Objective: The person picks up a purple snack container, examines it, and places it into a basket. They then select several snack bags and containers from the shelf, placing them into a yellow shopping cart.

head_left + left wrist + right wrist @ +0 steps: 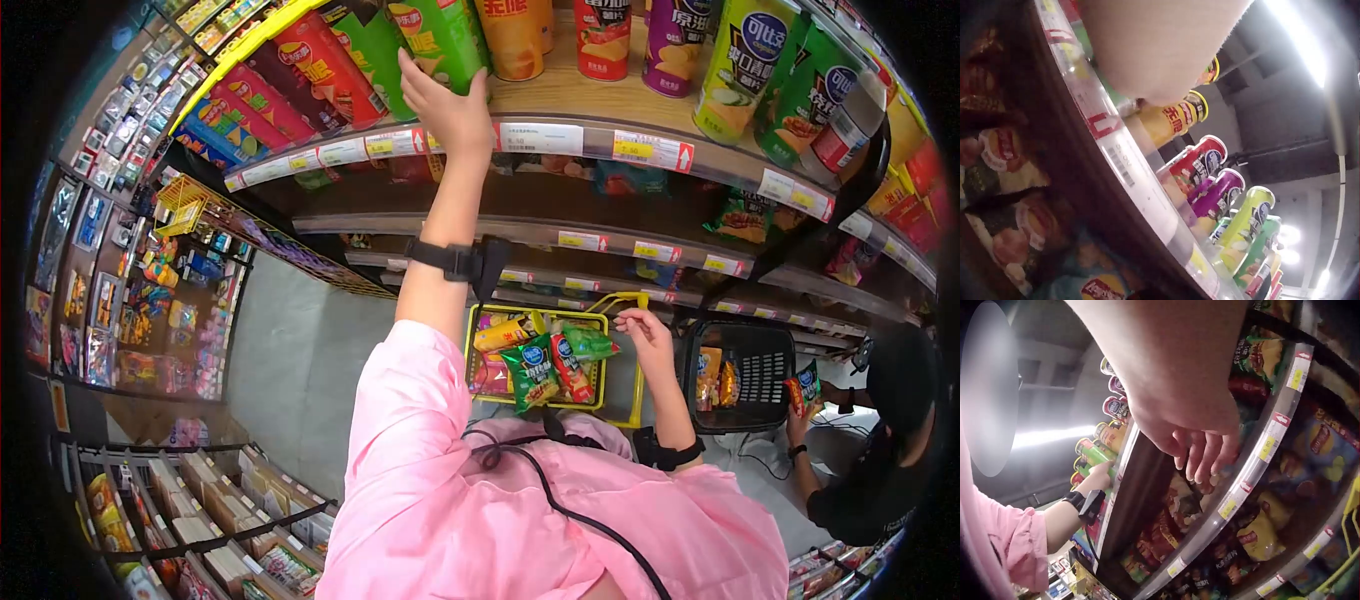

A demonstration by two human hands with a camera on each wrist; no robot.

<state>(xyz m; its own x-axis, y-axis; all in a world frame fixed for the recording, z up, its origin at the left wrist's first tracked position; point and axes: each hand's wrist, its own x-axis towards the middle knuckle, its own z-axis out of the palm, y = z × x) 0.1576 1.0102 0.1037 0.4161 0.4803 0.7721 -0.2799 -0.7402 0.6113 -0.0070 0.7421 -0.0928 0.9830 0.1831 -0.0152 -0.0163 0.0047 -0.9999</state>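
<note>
At the shelf's front edge, my left hand (447,112) holds a green chip can (437,42), the thumb on one side and the fingers on the other. Only my wrist and part of the left hand (1154,56) show large in the left wrist view, and the fingertips are hidden. My right hand (648,338) hangs beside the yellow basket (467,372), holding nothing. Seen in the right wrist view, that right hand (1191,431) has loosely bent fingers in front of the lower shelves.
An orange can (515,40), a red can (603,40) and a purple can (672,50) stand along the top shelf. The yellow basket holds several snack packs. To its right is a black basket (745,412), with another person (880,440) in dark clothes beyond.
</note>
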